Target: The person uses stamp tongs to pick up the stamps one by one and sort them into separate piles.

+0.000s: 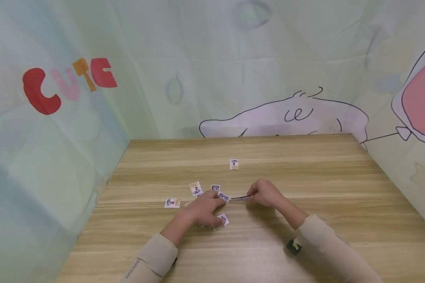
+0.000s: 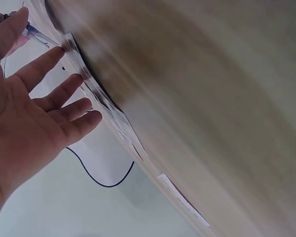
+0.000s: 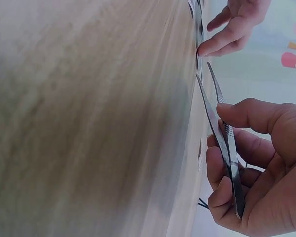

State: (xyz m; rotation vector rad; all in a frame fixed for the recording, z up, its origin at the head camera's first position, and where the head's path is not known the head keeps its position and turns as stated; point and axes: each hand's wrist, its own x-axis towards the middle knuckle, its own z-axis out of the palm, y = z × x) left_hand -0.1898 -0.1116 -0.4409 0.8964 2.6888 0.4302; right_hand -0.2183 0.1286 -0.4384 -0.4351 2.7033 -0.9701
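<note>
My right hand [image 1: 267, 193] holds metal tweezers [image 3: 227, 140] between thumb and fingers. The tips of the tweezers stand slightly apart and point left, close to a small white-edged picture slip [image 1: 224, 197], which looks like a stamp. Over a loose group of these slips is my left hand [image 1: 206, 209]; its fingers [image 2: 64, 91] are spread and touch the slips on the table. By the left thumb lies another slip [image 1: 223, 219], and one more [image 1: 215, 188] sits just beyond the fingertips. Part of the group is hidden under the left hand.
Picture slips also lie farther out: one at the left [image 1: 172, 203], one tilted [image 1: 196, 188], one alone toward the back [image 1: 234, 164]. The wooden table [image 1: 304, 165] meets printed cloth at its back and sides. A small black object [image 1: 293, 247] is beside the right sleeve.
</note>
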